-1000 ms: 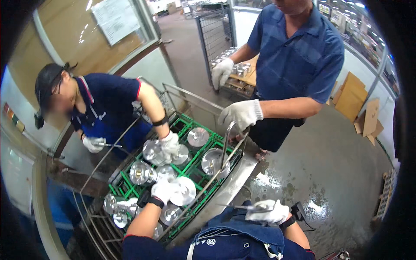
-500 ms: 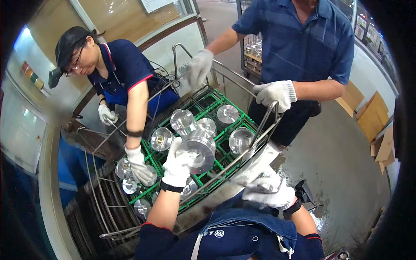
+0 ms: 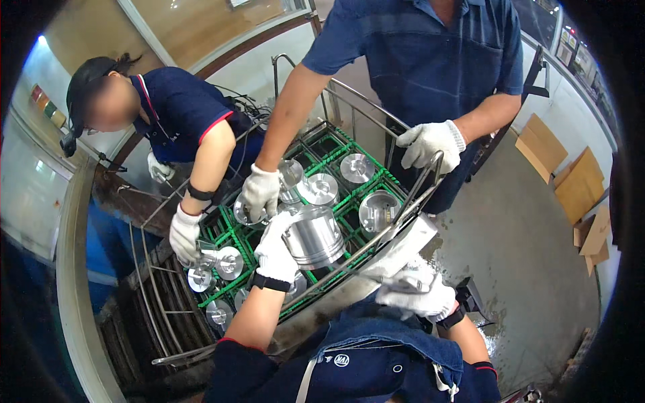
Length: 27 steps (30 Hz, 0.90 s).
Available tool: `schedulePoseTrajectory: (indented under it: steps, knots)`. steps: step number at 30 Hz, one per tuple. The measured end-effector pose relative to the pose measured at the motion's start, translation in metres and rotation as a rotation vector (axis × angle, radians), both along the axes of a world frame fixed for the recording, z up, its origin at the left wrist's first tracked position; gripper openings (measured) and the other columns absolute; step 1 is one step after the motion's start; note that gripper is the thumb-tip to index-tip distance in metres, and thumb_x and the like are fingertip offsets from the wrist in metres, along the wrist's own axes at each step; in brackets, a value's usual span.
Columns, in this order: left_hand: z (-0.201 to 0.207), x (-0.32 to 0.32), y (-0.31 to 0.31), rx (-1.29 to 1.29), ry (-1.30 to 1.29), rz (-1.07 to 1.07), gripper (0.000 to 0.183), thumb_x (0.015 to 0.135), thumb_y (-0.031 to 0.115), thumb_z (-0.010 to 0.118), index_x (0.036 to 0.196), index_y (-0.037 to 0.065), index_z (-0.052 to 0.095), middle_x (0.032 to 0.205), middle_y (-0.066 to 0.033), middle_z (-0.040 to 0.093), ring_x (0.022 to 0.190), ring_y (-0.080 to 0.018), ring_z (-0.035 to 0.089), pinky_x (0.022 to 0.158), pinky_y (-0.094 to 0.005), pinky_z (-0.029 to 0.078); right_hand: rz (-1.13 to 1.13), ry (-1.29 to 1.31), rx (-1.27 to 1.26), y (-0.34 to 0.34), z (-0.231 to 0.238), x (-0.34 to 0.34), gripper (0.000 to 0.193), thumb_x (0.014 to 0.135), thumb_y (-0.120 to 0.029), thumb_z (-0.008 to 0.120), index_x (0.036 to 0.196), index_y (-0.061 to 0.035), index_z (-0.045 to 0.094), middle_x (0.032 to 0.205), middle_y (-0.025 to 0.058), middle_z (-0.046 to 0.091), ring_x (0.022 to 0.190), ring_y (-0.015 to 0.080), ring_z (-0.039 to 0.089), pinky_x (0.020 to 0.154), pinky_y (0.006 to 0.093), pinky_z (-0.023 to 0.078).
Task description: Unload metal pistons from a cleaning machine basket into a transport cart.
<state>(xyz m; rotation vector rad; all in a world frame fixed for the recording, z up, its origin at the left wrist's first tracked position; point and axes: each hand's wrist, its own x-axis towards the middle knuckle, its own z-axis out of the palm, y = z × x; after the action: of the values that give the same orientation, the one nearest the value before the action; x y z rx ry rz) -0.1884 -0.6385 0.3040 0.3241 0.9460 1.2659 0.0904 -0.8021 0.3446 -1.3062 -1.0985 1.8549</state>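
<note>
My left hand [image 3: 275, 252], in a white knit glove, grips a large shiny metal piston [image 3: 314, 238] above the basket. The piston is tilted, its grooved side facing me. Close to my body on the right, my gloved right hand [image 3: 420, 295] is closed around something greyish, which is blurred and partly hidden by the fingers. Beneath my left hand, a wire basket with green-wrapped dividers [image 3: 339, 151] holds several more pistons. One piston [image 3: 378, 211] sits in a right-hand compartment, another [image 3: 357, 168] farther back.
Across the basket, a co-worker's gloved hand [image 3: 261, 193] touches a piston; the other [image 3: 433, 144] rests at the metal rail [image 3: 363, 101]. A second co-worker's gloved hand [image 3: 184, 236] handles pistons at the left. Cardboard sheets [image 3: 579, 185] lean against the right wall.
The piston in my left hand has turned from its round end to its side. The facing co-worker's hand came down onto a piston; the left co-worker's hand shifted left.
</note>
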Motion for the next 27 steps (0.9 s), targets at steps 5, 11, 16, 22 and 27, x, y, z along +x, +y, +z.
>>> schedulePoseTrajectory:
  steps: [5, 11, 16, 22, 27]
  knots:
    - [-0.004, 0.000, 0.012, 0.205, 0.128, -0.149, 0.023, 0.077, -0.003, 0.063, 0.100, 0.001, 0.060, 0.084, -0.0073, 0.064, 0.079, -0.0182, 0.061, 0.080, -0.0296, 0.051, 0.114, -0.374, 0.189, 0.008, 0.023, -0.004, 0.043, 0.088, -0.032, 0.067, 0.126, -0.0131, 0.059, 0.075, 0.0009, 0.062, 0.050, 0.0071, 0.053, 0.044, 0.0222, 0.045]
    - [-0.072, 0.018, 0.047, 0.299, 0.272, -0.251, 0.043, 0.074, -0.005, 0.060, 0.116, 0.001, 0.056, 0.104, -0.0078, 0.065, 0.089, -0.0196, 0.065, 0.079, -0.0302, 0.055, 0.031, -0.712, 0.371, 0.013, -0.025, -0.001, 0.034, 0.089, -0.033, 0.065, 0.114, -0.0110, 0.064, 0.073, -0.0001, 0.061, 0.054, 0.0104, 0.054, 0.051, 0.0234, 0.047]
    - [-0.098, 0.013, 0.046, 0.166, 0.352, -0.306, 0.038, 0.080, -0.002, 0.058, 0.116, 0.006, 0.057, 0.098, -0.0024, 0.061, 0.084, -0.0133, 0.059, 0.076, -0.0262, 0.051, 0.117, -0.719, 0.779, 0.023, -0.004, -0.008, 0.028, 0.090, -0.032, 0.060, 0.110, -0.0135, 0.065, 0.074, 0.0034, 0.062, 0.065, 0.0146, 0.058, 0.058, 0.0276, 0.047]
    - [-0.062, -0.007, 0.046, 0.270, 0.777, -0.483, 0.032, 0.083, 0.007, 0.060, 0.115, 0.004, 0.058, 0.102, -0.0025, 0.062, 0.086, -0.0130, 0.059, 0.079, -0.0268, 0.049, 0.162, -0.700, 0.839, 0.023, -0.027, -0.002, 0.029, 0.087, -0.038, 0.063, 0.104, -0.0141, 0.065, 0.067, 0.0020, 0.061, 0.053, 0.0158, 0.056, 0.048, 0.0300, 0.044]
    - [-0.012, -0.062, 0.019, 0.253, 1.858, -0.971, 0.047, 0.087, 0.044, 0.052, 0.108, 0.004, 0.064, 0.106, -0.0166, 0.067, 0.097, -0.0319, 0.065, 0.084, -0.0401, 0.050, -0.034, -0.763, 0.279, 0.028, -0.009, 0.002, 0.025, 0.087, -0.034, 0.064, 0.099, -0.0122, 0.066, 0.070, 0.0029, 0.062, 0.061, 0.0167, 0.058, 0.057, 0.0312, 0.046]
